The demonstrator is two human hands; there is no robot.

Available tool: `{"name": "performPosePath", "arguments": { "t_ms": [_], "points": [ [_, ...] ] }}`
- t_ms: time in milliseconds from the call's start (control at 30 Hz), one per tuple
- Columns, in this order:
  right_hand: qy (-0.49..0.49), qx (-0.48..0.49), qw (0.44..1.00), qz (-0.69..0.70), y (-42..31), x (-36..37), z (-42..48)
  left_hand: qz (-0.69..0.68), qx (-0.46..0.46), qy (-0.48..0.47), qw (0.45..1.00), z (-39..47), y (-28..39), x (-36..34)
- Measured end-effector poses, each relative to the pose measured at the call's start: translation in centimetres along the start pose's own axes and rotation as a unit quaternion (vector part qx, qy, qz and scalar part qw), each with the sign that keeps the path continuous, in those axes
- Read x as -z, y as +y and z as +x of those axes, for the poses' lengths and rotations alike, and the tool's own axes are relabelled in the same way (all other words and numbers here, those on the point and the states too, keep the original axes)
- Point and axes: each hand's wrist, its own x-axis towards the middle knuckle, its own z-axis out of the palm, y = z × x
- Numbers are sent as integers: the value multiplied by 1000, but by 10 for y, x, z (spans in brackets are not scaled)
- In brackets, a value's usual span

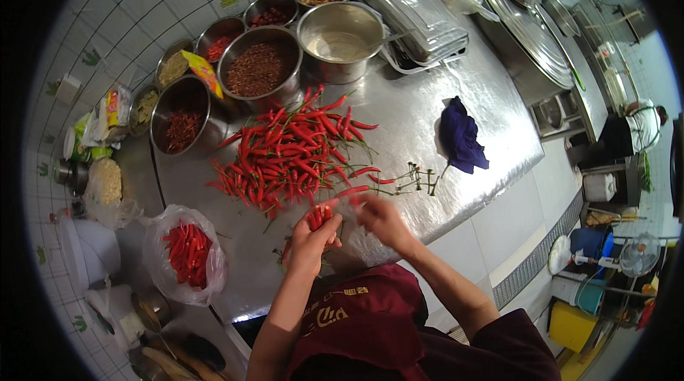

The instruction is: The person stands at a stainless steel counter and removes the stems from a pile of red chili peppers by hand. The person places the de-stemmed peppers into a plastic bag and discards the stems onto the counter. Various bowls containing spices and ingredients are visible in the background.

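My left hand [314,234] is closed around several red chili peppers [319,216], whose ends stick out above the thumb. Close by on the right is my right hand [380,218], blurred by motion; a reddish smear shows at its fingertips, and whether it grips anything is unclear. Just beyond both hands a large heap of fresh red chilies with green stems [291,154] lies on the stainless steel table [411,108]. Torn-off green stems [422,178] are scattered to the right of the heap. On the left, a clear plastic bag [155,258] stands open with stemless red chilies [188,254] inside.
Steel pots hold chili flakes [259,71] and dried chilies [184,132]. Beside them are an open steel pot [342,34] and a lidded tray [414,15]. A dark blue cloth [462,135] lies right. A person [638,127] bends at the far right, near a fan [639,255].
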Motion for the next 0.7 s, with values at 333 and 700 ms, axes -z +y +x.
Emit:
{"name": "performPosePath", "arguments": {
  "t_ms": [333, 700],
  "points": [
    [-86, 107, 982, -131, -6, -18, -42, 102, -76, 16, 992, 10, -18, 10],
    [104, 140, 860, -479, 31, 81, 47, -123, 64, 15, 990, -4, -9, 20]
  ]
}}
